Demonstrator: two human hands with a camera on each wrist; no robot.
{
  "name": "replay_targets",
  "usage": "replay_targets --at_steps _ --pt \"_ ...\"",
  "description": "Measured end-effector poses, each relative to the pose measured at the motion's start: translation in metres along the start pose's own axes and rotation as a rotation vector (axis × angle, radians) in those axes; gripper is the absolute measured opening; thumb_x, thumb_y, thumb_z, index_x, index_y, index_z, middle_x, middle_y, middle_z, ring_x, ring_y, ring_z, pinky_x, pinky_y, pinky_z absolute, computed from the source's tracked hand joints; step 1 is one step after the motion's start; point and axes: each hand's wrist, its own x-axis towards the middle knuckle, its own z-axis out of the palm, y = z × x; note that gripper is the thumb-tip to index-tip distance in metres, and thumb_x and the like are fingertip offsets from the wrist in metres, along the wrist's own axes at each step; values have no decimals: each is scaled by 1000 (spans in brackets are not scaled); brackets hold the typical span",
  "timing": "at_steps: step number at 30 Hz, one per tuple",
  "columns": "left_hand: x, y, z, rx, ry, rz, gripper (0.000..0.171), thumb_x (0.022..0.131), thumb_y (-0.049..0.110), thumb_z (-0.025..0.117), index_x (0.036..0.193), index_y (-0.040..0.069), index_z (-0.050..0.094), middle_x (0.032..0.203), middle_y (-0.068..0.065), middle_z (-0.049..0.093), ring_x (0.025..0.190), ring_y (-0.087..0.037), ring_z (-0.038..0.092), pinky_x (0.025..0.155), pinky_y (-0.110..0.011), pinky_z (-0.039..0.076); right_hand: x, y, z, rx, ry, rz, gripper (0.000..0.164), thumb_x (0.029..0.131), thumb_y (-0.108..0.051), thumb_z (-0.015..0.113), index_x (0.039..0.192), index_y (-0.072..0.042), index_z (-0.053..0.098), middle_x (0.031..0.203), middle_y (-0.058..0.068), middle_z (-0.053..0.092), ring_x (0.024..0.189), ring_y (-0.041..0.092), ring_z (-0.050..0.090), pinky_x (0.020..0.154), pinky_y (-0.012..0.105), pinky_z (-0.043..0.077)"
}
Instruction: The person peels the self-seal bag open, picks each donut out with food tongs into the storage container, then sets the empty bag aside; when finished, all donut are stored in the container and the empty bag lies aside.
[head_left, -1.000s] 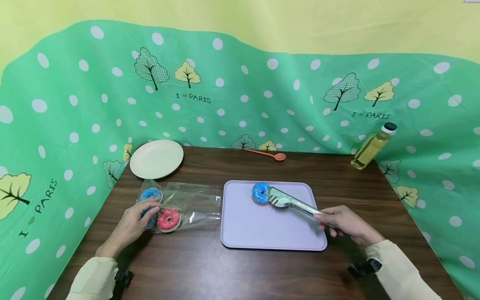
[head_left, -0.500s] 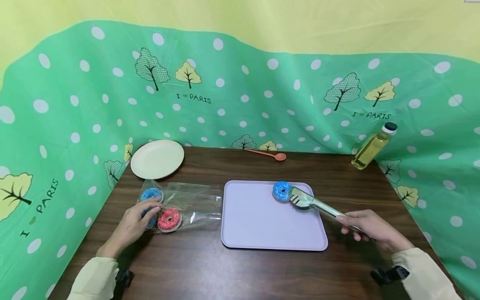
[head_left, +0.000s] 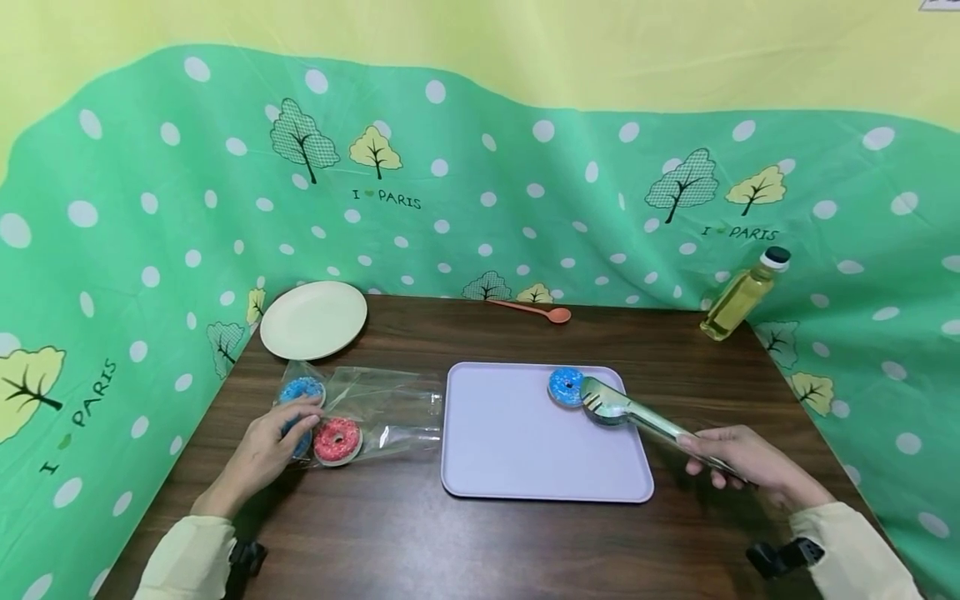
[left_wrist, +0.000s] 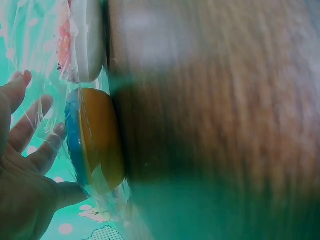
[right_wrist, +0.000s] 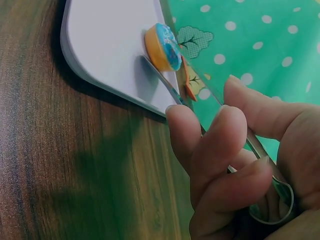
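My right hand [head_left: 738,458] grips metal tongs [head_left: 652,418], fingers curled round the handles near their bent end [right_wrist: 277,200]. At the tips of the tongs, over the far right part of a lilac tray [head_left: 525,467], is a blue-iced toy donut [head_left: 566,387] with a tan base [right_wrist: 156,52]. My left hand [head_left: 262,446] rests with loosely extended fingers on a clear plastic bag [head_left: 393,408]. Inside the bag lie a red-iced donut [head_left: 337,441] and two blue ones; the nearer blue donut [left_wrist: 100,142] is partly hidden by that hand in the head view.
Behind the bag, a white plate [head_left: 315,319] sits at the table's back left. An orange spoon [head_left: 557,315] lies along the back edge. A bottle of yellow oil [head_left: 738,302] stands at the back right. Patterned green cloth [head_left: 480,183] walls in the table.
My right hand has moved to the right with the tongs, and the blue donut has shifted right over the tray; it has barely moved in the last half second. My left hand stays put.
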Motion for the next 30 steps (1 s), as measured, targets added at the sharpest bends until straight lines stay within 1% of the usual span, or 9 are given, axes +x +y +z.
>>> replay_targets --at_steps 6,11,16,18,21,23,25,28,30 --pt "-1 0 0 -1 2 -1 19 104 24 59 109 14 74 137 -13 61 132 -37 51 102 -58 38 -5 -2 -4 -13 13 12 44 105 -37 53 110 5 66 86 4 68 58 12 57 50 28 43" --pt "-3 0 -1 4 11 -3 19 104 23 59 109 14 74 137 -12 62 131 -37 51 102 -56 39 -6 -2 -7 -7 57 51 45 105 -40 53 116 2 65 88 3 68 60 13 57 51 29 42" --pt "-3 -2 -2 -3 9 -6 18 104 25 59 109 15 74 137 -11 62 132 -35 51 104 -52 40 0 -6 -7 44 98 15 45 105 -37 54 120 5 64 87 2 69 58 11 54 50 29 42" --pt "-3 -2 -3 -5 7 -7 19 104 25 59 110 16 74 137 -11 62 132 -35 51 105 -48 40 4 -11 -3 65 103 -19 47 105 -35 54 122 8 62 87 3 69 57 11 53 49 28 41" --pt "-4 -3 -3 -5 2 -7 18 104 24 59 110 16 74 137 -10 62 132 -35 51 107 -35 40 12 -19 6 84 103 -55 49 104 -35 57 123 10 61 87 6 69 57 11 54 48 26 40" --pt "-5 -4 -4 -2 1 -7 18 104 23 59 110 16 74 137 -10 62 132 -35 51 107 -31 40 18 -26 15 73 103 -74 49 102 -35 60 122 9 63 86 7 69 57 12 54 48 26 40" --pt "-5 -4 -4 -4 -3 -7 18 104 23 59 110 15 74 137 -10 62 132 -35 51 107 -35 40 25 -33 24 64 100 -91 47 101 -35 62 116 9 65 84 9 68 55 13 54 47 26 39" --pt "-4 -3 -4 -9 -5 -9 20 104 25 58 110 14 74 137 -11 61 133 -36 50 105 -51 40 34 -45 36 55 87 -127 45 100 -35 64 108 10 67 80 11 66 54 13 52 46 26 37" --pt "-4 -3 -4 -14 -7 -12 20 104 25 58 111 14 73 138 -12 61 133 -37 50 103 -57 38 40 -52 44 59 62 -148 43 100 -33 64 105 10 66 79 13 65 52 12 51 45 25 36"
